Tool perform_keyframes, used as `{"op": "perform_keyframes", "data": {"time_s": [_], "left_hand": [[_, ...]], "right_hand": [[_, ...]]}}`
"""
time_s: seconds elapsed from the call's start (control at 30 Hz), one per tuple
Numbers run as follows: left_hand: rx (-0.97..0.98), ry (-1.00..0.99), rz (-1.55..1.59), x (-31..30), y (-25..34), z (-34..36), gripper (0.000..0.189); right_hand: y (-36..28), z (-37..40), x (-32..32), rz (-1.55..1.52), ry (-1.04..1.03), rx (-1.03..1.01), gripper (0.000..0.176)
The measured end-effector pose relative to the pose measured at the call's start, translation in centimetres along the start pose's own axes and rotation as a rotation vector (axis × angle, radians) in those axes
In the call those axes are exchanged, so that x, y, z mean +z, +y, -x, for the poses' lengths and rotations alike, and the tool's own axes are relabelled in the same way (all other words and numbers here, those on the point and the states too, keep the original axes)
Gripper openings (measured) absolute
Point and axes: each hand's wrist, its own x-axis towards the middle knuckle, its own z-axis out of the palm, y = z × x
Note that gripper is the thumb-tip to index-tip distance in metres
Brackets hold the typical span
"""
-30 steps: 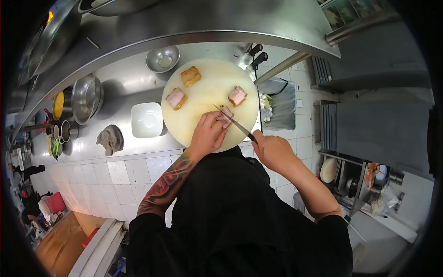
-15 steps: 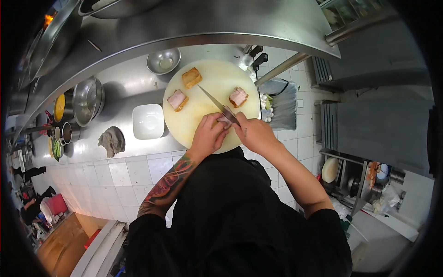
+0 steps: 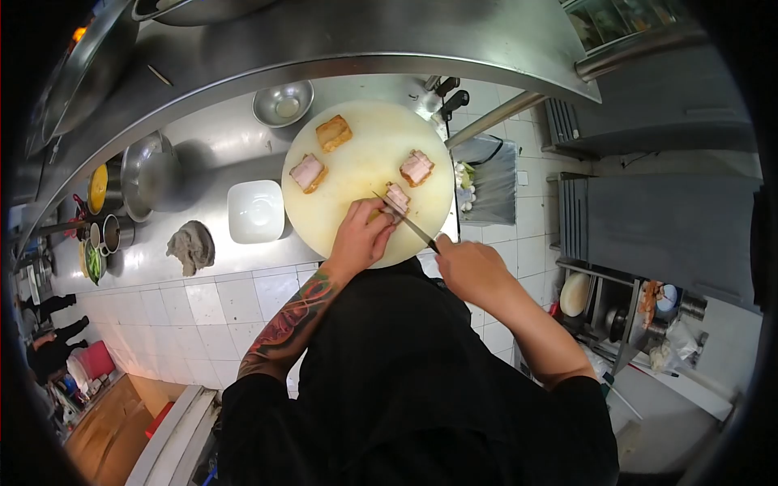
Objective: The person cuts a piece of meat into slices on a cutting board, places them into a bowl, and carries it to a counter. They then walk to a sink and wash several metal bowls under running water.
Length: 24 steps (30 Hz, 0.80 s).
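A round white cutting board point(image 3: 369, 146) lies on the steel counter. My right hand point(image 3: 472, 267) is closed round the handle of a knife point(image 3: 415, 230), whose blade points up and left and lies against a piece of meat point(image 3: 397, 197) near the board's front. Beside the blade, my left hand point(image 3: 362, 235) has its fingers bent and pressed on the meat; they partly hide it. Farther back on the board are a golden-brown piece point(image 3: 333, 133), a pink-topped piece point(image 3: 308, 172) at the left and another pink-topped piece point(image 3: 416, 168) at the right.
Left of the board are a white square bowl point(image 3: 256, 212), a grey cloth point(image 3: 191, 248) and large metal bowls point(image 3: 148, 176). A small metal bowl point(image 3: 283, 105) stands behind. A steel shelf point(image 3: 365, 40) spans above. Right of the counter hangs a bin point(image 3: 490, 182).
My right hand has moved right and down, and the knife has drawn back toward it. The meat beside my left hand now shows more. The view has shifted slightly.
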Motion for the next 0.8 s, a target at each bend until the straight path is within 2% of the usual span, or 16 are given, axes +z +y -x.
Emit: {"op": "perform_keyframes", "data": {"time_s": [0.07, 0.13, 0.27, 0.33, 0.37, 0.43, 0.47, 0.53, 0.67, 0.8], "left_hand": [[-0.015, 0.01, 0.0, 0.3, 0.2, 0.2, 0.024], [-0.024, 0.002, -0.001, 0.3, 0.3, 0.1, 0.022], [-0.038, 0.023, -0.006, 0.8, -0.1, 0.7, 0.029], [-0.043, 0.047, -0.008, 0.8, 0.1, 0.7, 0.051], [-0.046, 0.049, -0.013, 0.8, 0.6, 0.5, 0.051], [-0.113, 0.017, -0.085, 0.3, 2.5, -0.8, 0.075], [-0.112, 0.014, -0.091, 0.8, 2.6, -1.1, 0.075], [-0.136, -0.001, -0.202, 2.3, 1.9, -1.4, 0.085], [-0.156, -0.051, -0.214, 4.3, -0.1, -0.9, 0.092], [-0.16, -0.036, -0.166, 2.7, 1.1, -1.1, 0.096]], "right_hand": [[-0.3, -3.3, 1.7, 0.008, -0.006, 0.002, 0.021], [-0.6, -6.5, 3.3, -0.087, 0.157, -0.014, 0.022], [0.5, -4.8, 1.9, -0.093, 0.172, -0.028, 0.023], [1.6, -2.6, 0.6, -0.267, 0.205, -0.024, 0.024], [2.2, -1.6, 0.4, -0.354, 0.257, -0.006, 0.022], [3.2, -0.5, 0.0, -0.418, 0.306, -0.006, 0.022], [3.8, -0.2, 0.0, -0.482, 0.353, 0.003, 0.022], [4.8, -0.1, 0.7, -0.471, 0.348, 0.019, 0.021], [5.1, 0.6, 2.0, -0.567, 0.333, 0.108, 0.021], [3.4, 0.6, 2.2, -0.602, 0.326, 0.125, 0.021]]}}
